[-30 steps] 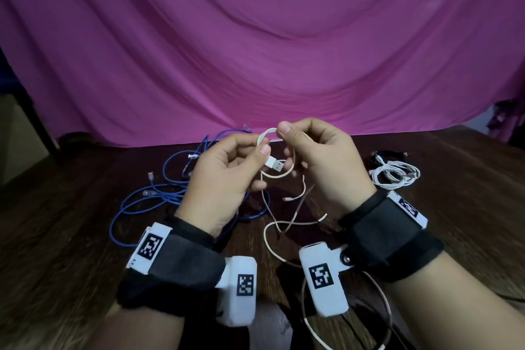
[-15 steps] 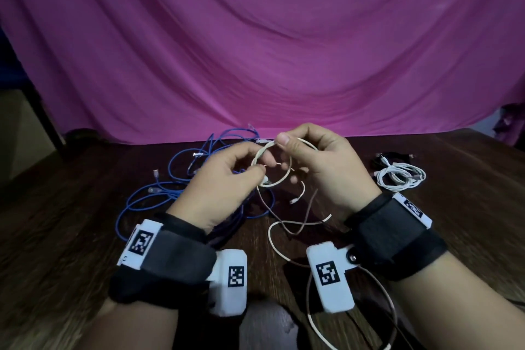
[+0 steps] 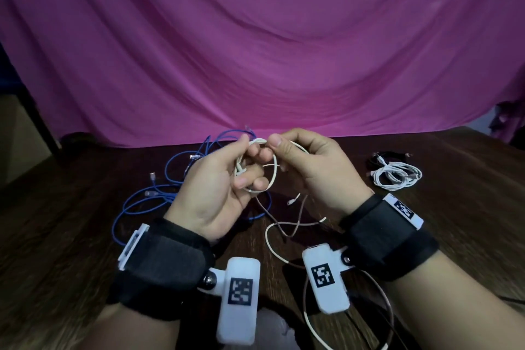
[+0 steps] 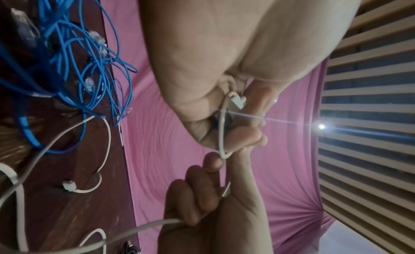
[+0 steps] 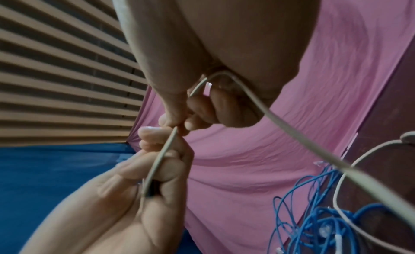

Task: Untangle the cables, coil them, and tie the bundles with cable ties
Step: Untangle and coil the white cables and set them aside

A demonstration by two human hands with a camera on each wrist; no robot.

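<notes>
Pink cloth [image 3: 255, 51] hangs behind a dark wooden bench [image 3: 71, 236]; both hands work above it on a white cable [image 3: 274, 176]. Left hand [image 3: 216, 193] has its fingers curled round a small coil of that cable, plug end tucked inside the grip, probably so the finished turns cannot spring apart; right hand [image 3: 315, 170] pinches the top of the loop between thumb and forefinger, seemingly to lay on the next turn. Both hands are thus clenched on the cable; neither is free. Slack trails down from the coil to the bench and curls toward the person, so much of the cable seems yet uncoiled. Blue cables [image 3: 159, 196] lie in a loose tangle on the bench behind the left hand, untouched; a white bundle [image 3: 397, 176] rests far right, well apart, likely done already, though whether a tie binds it is too small to tell.

Only the head view shows that bundle and the coil's round shape; the left wrist view shows the white plug [image 4: 237, 102] held against the palm, hidden from above; the right wrist view shows the cable running across the right palm and out under it toward the bench, and the pinch point where both hands' fingertips meet. No loose cable tie shows in any view.
</notes>
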